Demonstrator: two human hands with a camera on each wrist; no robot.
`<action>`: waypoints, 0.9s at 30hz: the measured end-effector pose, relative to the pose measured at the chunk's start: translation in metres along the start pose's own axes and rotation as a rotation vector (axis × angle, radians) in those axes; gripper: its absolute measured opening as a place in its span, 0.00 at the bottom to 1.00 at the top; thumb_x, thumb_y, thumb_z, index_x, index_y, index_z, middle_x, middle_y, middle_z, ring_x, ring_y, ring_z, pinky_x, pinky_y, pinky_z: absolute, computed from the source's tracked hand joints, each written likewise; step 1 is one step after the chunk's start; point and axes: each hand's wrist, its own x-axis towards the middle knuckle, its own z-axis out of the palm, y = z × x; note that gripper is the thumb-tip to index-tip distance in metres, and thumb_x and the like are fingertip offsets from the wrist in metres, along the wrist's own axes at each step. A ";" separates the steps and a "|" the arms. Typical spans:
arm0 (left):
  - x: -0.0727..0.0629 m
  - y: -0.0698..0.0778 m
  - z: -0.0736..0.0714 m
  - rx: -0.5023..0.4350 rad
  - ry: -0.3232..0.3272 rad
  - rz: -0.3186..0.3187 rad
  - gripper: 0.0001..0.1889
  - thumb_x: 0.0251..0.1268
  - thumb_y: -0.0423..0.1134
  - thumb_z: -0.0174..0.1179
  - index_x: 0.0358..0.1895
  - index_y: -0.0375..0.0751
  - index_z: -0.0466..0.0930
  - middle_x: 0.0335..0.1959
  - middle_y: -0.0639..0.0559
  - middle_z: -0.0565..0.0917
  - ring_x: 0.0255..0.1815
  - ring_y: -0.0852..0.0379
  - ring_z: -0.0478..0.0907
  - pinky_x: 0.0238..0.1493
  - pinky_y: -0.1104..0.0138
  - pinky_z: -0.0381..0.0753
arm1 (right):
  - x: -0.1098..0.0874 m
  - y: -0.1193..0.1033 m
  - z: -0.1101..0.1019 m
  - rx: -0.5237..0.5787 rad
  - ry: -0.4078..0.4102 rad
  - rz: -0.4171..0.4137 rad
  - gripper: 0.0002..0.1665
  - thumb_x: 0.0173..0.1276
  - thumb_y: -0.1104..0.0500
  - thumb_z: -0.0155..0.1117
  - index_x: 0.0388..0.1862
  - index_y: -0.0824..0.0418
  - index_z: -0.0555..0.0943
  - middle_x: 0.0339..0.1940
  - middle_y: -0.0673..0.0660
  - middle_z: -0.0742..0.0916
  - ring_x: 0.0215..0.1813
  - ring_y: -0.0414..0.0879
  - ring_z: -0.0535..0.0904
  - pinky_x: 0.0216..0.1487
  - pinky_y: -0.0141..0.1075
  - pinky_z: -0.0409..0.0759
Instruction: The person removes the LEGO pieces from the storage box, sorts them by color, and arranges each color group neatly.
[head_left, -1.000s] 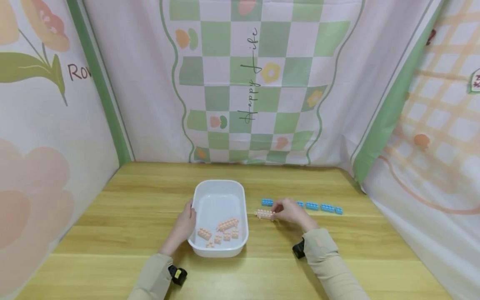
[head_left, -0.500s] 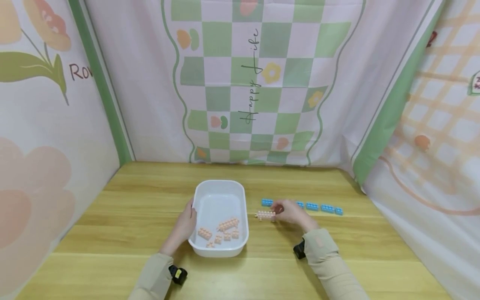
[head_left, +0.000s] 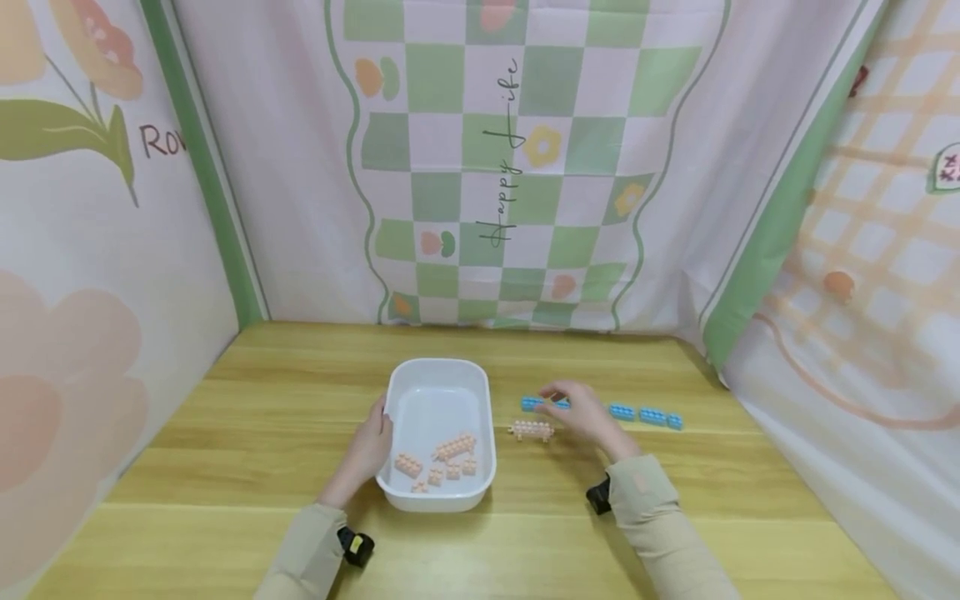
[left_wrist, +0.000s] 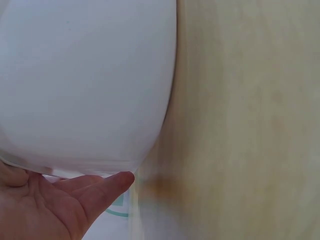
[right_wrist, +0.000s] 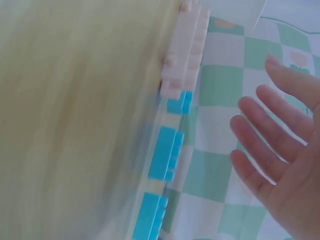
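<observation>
My left hand (head_left: 371, 443) grips the left side of a white plastic tub (head_left: 437, 503). Close up in the left wrist view, its fingers (left_wrist: 102, 194) lie along the tub's outer wall (left_wrist: 95, 90). To the right of the tub, a pale peach building-brick piece (head_left: 532, 430) with small legs stands on the table. Just above it hovers my right hand (head_left: 591, 419), fingers spread, holding nothing. Behind that hand runs a row of blue building bricks (head_left: 622, 412), partly covered by the fingers. The right wrist view shows the peach piece (right_wrist: 185, 50) in front of blue bricks (right_wrist: 164, 152).
Inside the tub lie a longer peach brick piece (head_left: 456, 447), a peach brick (head_left: 408, 464) and several small ones (head_left: 453, 472) near the front end. A patterned curtain (head_left: 487, 250) closes off the table's (head_left: 300, 367) far edge.
My right hand has let go of the peach piece and lifted slightly up and away, fingers opening. The piece stays upright on the table. The left hand and tub hold still.
</observation>
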 end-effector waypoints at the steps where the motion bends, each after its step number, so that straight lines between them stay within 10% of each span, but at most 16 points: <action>1: 0.000 0.000 0.000 0.002 0.001 0.001 0.26 0.75 0.36 0.30 0.72 0.30 0.46 0.67 0.28 0.62 0.63 0.33 0.67 0.61 0.45 0.72 | 0.001 -0.002 0.001 0.004 0.007 -0.014 0.19 0.64 0.56 0.63 0.50 0.66 0.80 0.48 0.61 0.84 0.50 0.58 0.78 0.51 0.54 0.79; 27: 0.002 -0.001 0.000 -0.016 0.000 -0.014 0.26 0.75 0.36 0.31 0.72 0.30 0.47 0.67 0.29 0.63 0.62 0.34 0.69 0.61 0.46 0.73 | 0.025 -0.062 0.026 0.072 -0.001 -0.213 0.16 0.64 0.60 0.63 0.48 0.67 0.81 0.45 0.60 0.85 0.49 0.55 0.80 0.55 0.51 0.79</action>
